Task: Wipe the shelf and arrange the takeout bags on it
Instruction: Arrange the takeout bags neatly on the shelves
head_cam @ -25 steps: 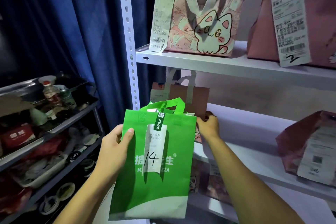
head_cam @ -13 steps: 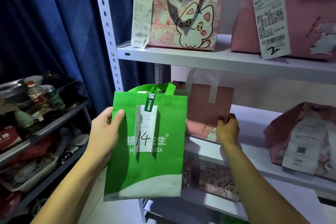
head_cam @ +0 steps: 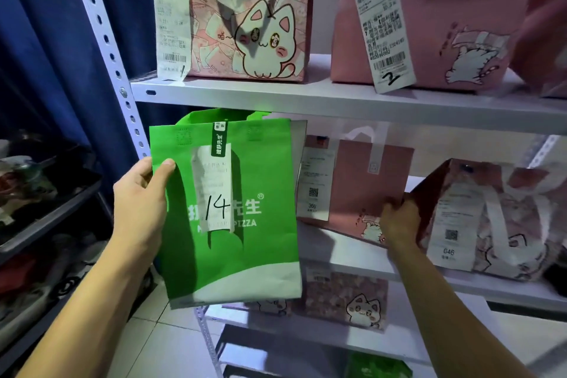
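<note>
White metal shelf (head_cam: 352, 101) beside blue curtain (head_cam: 46, 40), tiled floor below. Left hand (head_cam: 141, 202) pinches green bag (head_cam: 233, 212) marked 14 by left edge, upright in air before shelf's left end. Right hand (head_cam: 399, 224) grips lower corner of pink bag (head_cam: 359, 187) on middle tier, touching tilted bag (head_cam: 491, 218) beside it. Cat bag (head_cam: 248, 15) above; dark rack (head_cam: 46, 193) left.

Dim room, cool light falling on the shelf (head_cam: 337, 98) from above-front; left side sinks into shadow. Wide-angle bending at the edges (upright leans); slight softness throughout.
</note>
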{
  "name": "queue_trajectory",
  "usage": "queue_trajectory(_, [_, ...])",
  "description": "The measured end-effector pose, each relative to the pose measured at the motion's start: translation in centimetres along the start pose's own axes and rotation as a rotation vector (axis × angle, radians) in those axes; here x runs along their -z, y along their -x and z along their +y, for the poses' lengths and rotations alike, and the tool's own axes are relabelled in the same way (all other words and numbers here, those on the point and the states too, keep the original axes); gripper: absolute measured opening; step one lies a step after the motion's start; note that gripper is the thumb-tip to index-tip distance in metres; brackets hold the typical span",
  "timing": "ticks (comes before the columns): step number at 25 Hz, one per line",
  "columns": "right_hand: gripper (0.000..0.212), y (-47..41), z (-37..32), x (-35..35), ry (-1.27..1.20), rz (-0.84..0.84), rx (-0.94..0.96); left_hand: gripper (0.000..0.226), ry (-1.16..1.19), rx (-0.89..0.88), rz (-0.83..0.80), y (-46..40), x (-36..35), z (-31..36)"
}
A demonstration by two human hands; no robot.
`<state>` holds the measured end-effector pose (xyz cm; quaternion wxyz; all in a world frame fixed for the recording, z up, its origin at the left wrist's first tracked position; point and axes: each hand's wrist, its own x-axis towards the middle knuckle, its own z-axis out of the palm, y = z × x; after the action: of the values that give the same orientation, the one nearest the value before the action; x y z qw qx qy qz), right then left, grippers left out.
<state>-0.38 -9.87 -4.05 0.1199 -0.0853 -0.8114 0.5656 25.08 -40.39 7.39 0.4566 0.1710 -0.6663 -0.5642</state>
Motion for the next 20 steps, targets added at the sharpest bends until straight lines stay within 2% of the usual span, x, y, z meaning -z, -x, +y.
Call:
queue_trajectory(6, [0.038,0.6,0.0,0.9,-0.094,-0.016,0.04,0.019,-0.02,-0.062,0.076,-0.9,-1.4,-1.6])
queue_trajectory(10, [0.057,3.4,-1.1,1.1,-0.075,0.146,0.19,0.016,0.005,-0.076,0.103,-2.1,-1.2,-3.3])
queue_trajectory(12, [0.057,5.9,-2.2,0.4,-0.094,0.145,0.274,0.019,0.018,-0.053,0.102,-2.9,-1.3,-4.3])
queue_trajectory(14, [0.053,8.8,-3.0,-1.5,-0.103,0.019,0.343,0.021,0.04,-0.027,0.109,-3.7,-1.4,-5.3])
queue_trajectory(18, [0.046,13.1,-3.5,-6.4,-0.089,-0.37,0.389,0.029,0.093,-0.016,0.067,-5.1,-1.8,-6.4])
queue_trajectory(20, [0.046,14.3,-3.9,-8.1,-0.079,-0.446,0.374,0.039,0.129,0.006,0.046,-5.7,-1.9,-7.1])
